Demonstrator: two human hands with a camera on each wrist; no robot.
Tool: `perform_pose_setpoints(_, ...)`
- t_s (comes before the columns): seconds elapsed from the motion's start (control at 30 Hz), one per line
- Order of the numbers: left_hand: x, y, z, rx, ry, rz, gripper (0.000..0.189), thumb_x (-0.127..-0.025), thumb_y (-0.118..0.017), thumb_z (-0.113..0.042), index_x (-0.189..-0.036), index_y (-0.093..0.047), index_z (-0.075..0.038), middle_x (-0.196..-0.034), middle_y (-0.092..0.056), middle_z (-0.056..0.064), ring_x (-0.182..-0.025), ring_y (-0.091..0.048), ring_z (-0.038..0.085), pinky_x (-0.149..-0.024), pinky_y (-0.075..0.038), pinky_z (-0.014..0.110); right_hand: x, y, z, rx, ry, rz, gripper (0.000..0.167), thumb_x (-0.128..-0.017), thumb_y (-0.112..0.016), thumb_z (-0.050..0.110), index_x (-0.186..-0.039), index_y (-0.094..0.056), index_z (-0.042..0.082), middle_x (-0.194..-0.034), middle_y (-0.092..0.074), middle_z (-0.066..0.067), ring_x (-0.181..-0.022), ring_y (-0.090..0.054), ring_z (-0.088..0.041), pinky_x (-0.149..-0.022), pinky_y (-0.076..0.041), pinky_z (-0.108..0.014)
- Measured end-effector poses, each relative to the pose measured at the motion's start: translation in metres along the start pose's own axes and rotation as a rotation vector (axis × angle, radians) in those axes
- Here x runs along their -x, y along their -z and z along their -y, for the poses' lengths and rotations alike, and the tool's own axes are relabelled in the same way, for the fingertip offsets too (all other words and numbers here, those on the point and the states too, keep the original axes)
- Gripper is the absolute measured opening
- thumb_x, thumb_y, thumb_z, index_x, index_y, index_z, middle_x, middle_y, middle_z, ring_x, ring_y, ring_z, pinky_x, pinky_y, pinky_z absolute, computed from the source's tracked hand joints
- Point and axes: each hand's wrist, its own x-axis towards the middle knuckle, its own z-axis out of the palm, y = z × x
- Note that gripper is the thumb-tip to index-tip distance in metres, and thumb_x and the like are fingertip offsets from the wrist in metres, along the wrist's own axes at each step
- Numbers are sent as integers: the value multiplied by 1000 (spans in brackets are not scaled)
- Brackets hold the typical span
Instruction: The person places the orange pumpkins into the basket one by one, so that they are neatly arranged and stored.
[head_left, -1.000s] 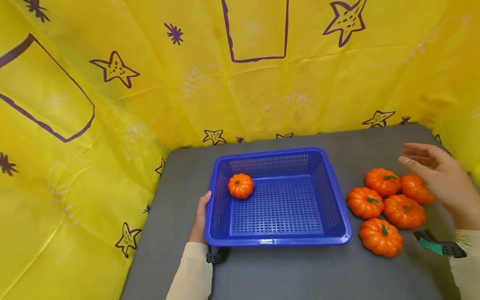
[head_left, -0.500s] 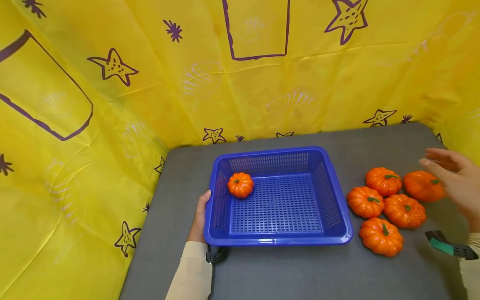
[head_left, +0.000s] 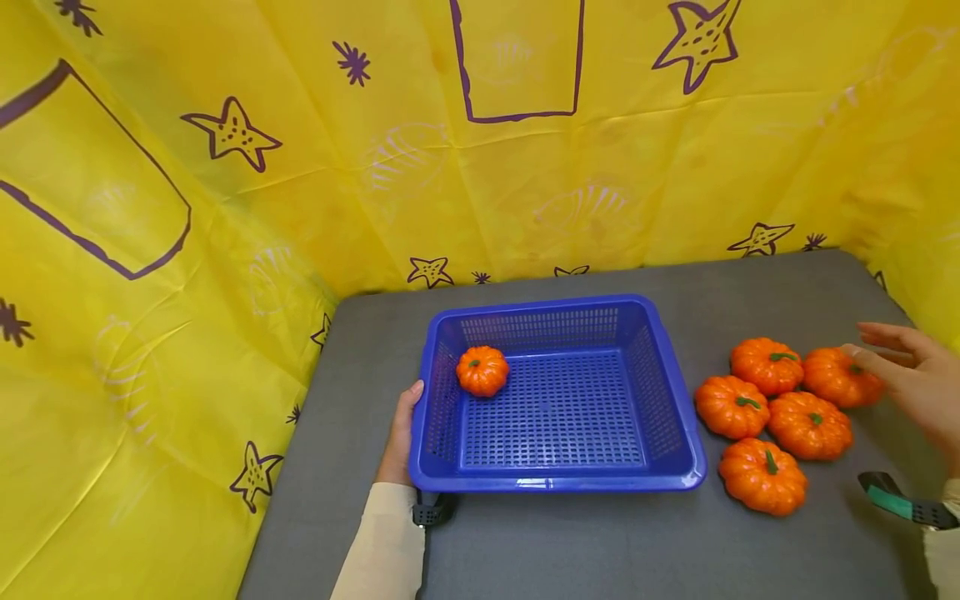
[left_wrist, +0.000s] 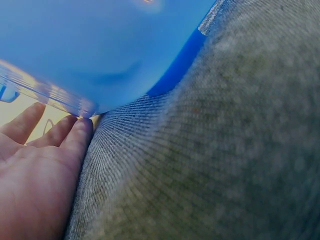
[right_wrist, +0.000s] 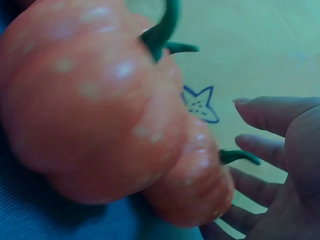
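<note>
My left hand [head_left: 399, 437] holds the left side of a blue plastic basket [head_left: 555, 483], thumb at the rim. In the left wrist view its fingers [left_wrist: 75, 135] meet the outside of the basket. One small orange toy pumpkin [head_left: 482, 372] sits at the basket's back left. To the right, my right hand [head_left: 918, 379] is spread beside the farthest-right pumpkin [head_left: 832, 379], with the thumb overlapping it. The right wrist view shows parted fingers [right_wrist: 260, 187] around the far side of that pumpkin, under its green stem, while another pumpkin [right_wrist: 90, 110] looms large in front.
Several more pumpkins [head_left: 810, 425] lie clustered on the grey tabletop [head_left: 525, 542], just right of the basket. Yellow cloth [head_left: 510, 183] with purple drawings rises behind the table and along its left and right sides.
My right hand has moved right and then down to the farthest-right pumpkin, which shifted right and then slightly back left. The left hand and basket have stayed put.
</note>
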Motion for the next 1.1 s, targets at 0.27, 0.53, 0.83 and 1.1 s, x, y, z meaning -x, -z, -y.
perform_pose_setpoints(0.27, -1, 1, 1, -5, -3, -4, 80, -106, -41, -64, -165, -42, -10, -148, -61, 19, -119, -66, 30, -98, -56, 45, 5, 0, -20, 187, -56, 80, 43, -107, -70, 31, -149, -62, 38, -111, -46, 34, -88, -43, 11, -68, -39, -15)
perform_pose_setpoints(0.53, -3, 1, 1, -5, -19, -5, 79, -106, -41, -62, -164, -43, -9, -144, -63, 19, -115, -67, 29, -95, -56, 43, 6, -2, -25, 59, -72, 60, 38, -108, -69, 24, -139, -63, 46, -103, -51, 41, -86, -49, 14, -66, -41, -10)
perform_pose_setpoints(0.83, -2, 1, 0, -11, -11, -3, 82, -105, -43, -64, -165, -41, -9, -147, -61, 20, -117, -67, 30, -96, -56, 44, 5, 0, -27, -61, -66, 83, 40, -109, -66, 16, -122, -62, 53, -98, -59, 38, -83, -56, 18, -66, -42, -7)
perform_pose_setpoints(1.1, 1, 1, -1, -7, 6, -8, 80, -105, -45, -67, -165, -45, -15, -153, -57, 21, -122, -66, 33, -99, -56, 47, 5, 0, -26, -44, -41, 80, 43, -108, -65, 13, -120, -62, 54, -99, -58, 38, -82, -55, 16, -63, -45, -10)
